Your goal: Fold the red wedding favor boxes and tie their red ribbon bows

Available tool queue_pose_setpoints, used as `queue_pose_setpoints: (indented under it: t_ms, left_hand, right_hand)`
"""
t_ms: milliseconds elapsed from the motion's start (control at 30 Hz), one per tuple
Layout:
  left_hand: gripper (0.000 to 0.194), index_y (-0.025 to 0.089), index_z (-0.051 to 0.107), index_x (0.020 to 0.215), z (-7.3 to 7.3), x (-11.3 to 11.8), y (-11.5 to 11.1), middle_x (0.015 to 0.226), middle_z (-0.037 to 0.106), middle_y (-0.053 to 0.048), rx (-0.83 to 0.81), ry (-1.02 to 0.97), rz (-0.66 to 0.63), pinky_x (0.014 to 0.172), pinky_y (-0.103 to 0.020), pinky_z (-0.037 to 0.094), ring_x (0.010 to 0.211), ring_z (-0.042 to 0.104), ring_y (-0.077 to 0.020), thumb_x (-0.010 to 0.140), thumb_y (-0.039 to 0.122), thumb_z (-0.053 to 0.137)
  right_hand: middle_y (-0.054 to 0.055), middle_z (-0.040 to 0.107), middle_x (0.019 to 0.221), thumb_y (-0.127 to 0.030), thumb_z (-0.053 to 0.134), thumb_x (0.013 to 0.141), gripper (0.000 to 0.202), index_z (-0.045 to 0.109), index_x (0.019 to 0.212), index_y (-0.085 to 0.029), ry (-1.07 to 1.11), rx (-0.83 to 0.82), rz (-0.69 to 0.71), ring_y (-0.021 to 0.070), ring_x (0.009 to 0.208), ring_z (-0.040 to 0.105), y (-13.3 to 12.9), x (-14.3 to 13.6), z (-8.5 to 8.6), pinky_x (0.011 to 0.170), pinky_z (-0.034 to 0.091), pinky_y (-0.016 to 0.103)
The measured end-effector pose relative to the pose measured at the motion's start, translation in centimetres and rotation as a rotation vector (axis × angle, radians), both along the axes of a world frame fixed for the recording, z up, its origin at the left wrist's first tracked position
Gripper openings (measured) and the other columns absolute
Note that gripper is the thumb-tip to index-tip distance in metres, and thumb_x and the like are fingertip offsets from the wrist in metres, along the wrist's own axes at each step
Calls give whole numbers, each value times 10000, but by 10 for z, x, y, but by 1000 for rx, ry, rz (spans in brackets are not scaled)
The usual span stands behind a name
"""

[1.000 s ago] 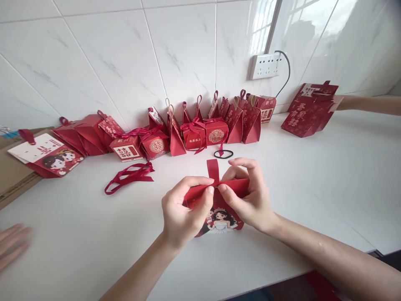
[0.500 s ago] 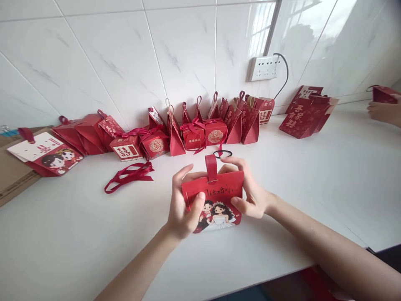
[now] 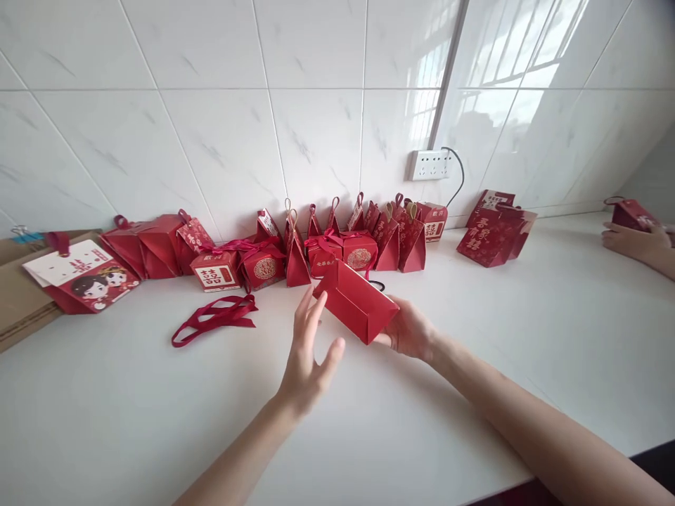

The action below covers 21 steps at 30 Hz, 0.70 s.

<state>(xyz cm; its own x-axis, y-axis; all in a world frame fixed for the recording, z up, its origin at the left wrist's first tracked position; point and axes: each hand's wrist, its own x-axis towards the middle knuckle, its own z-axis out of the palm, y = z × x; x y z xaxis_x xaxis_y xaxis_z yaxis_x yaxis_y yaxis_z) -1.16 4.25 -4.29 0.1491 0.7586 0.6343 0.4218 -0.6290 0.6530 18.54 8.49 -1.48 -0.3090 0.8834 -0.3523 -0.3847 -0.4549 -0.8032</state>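
A red paper gift box (image 3: 354, 301) is tipped up so that its plain bottom faces me; the printed front is hidden. My right hand (image 3: 408, 330) grips it from the right side, with the thumb under the lower corner. Just left of the box is my left hand (image 3: 309, 358), its fingers spread and the thumb apart. Its fingertips are close to the box's left edge; whether they touch it I cannot tell. Behind the box, part of a black ring-shaped band (image 3: 377, 285) shows on the white table (image 3: 253, 422).
A row of red gift boxes (image 3: 264, 267) lines the tiled wall. Loose red ribbon (image 3: 214, 320) lies front left. Cardboard (image 3: 21, 309) is at far left, more red boxes (image 3: 493, 235) at right. A power strip (image 3: 429, 165) is on the wall. Another person's hand (image 3: 630, 239) holds a red box.
The box has been turned from its printed front to its bottom. My left hand has come off its front and spread; my right hand keeps its hold. The view has tilted up.
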Motion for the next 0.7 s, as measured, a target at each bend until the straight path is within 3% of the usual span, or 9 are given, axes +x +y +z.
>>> queue_pose_setpoints:
  t_ms: [200,267,333,400,500,633,700]
  left_hand:
    - [673,252,178,1504,2,2,-5,1586,98,-160,305,214,1,1019,-410,501,1379,386,-272,917,185,500]
    - [648,231,221,1489,2,2,-4,1563,173,-170,382,241,9,995,-379,520,1350,425,-256,914,169,511]
    - [570,217,325,1437,3,3,-4,1487,337,-165,477,278,2,977,-365,531,1306,472,-235,908,149,527]
    - [450,184,445,1335,4,5,-5,1365,486,-156,584,332,-40,951,-349,542,1248,523,-221,899,134,545]
    - [324,148,530,1206,6,9,-7,1232,599,-142,670,397,-124,889,-319,565,1199,564,-218,885,118,561]
    - [504,137,421,1333,6,13,-9,1207,620,-141,711,327,-193,872,-318,582,1199,574,-217,861,83,591]
    - [617,120,326,1408,6,13,-9,1236,596,-166,708,256,-191,880,-321,584,1187,584,-214,859,85,605]
  right_hand:
    - [4,636,682,-218,524,794,126,631,841,-173,96,-11,89,110,568,607,-10,-7,-2,499,525,203]
    - [12,647,700,-300,568,802,146,637,825,-172,95,74,94,117,560,593,-7,-6,-9,496,511,213]
    - [18,657,710,-403,595,813,229,630,784,-179,86,154,78,134,584,602,-1,-5,-17,540,523,242]
    - [34,678,756,-453,588,831,279,635,779,-184,54,246,53,167,666,642,5,-3,-25,626,550,292]
    - [83,710,922,-472,547,879,297,672,871,-203,-26,414,35,234,845,685,9,-2,-31,724,567,373]
    - [97,707,1041,-507,478,917,348,686,946,-230,-89,486,56,268,933,690,1,-4,-24,725,582,422]
    - [104,713,1008,-489,499,907,334,688,951,-217,-198,621,-6,269,893,696,-7,-5,-18,673,588,412]
